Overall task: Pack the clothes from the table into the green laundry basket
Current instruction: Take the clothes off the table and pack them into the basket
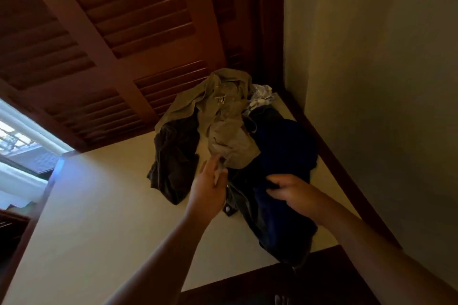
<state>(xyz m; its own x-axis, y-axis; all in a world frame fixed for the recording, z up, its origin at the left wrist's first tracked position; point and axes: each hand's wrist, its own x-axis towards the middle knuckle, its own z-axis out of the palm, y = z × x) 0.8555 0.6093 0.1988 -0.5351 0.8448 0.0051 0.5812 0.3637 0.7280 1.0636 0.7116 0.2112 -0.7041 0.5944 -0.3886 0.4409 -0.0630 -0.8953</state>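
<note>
A cream table top (pixel 99 205) fills the lower half of the view, bounded at 10 to 12 o'clock by dark wooden louvred doors (pixel 111 32) and at 3 o'clock by a pale wall (pixel 384 82). A bright window (pixel 22 146) shows at 9 o'clock.

The pile of clothes (pixel 230 146) lies on the table toward its far corner, just above centre of the view. On top, at 12 o'clock in the pile, sits a khaki shirt (pixel 223 116). A navy blue garment (pixel 282 153) spreads along the pile's 3 to 5 o'clock side and hangs toward the table's near edge. A dark grey garment (pixel 173 156) droops at the pile's 9 o'clock side. A small white patterned cloth (pixel 260 94) peeks out at 1 o'clock, behind the khaki shirt.

The left hand (pixel 210 186) reaches in at the pile's 6 o'clock edge; the khaki shirt lies directly at its 12 o'clock, and its fingers pinch that shirt's lower hem. The right hand (pixel 292 193) sits at the left hand's 3 o'clock, fingers curled down and closed into the navy blue garment, which lies under and around it. The green laundry basket is out of view.
</note>
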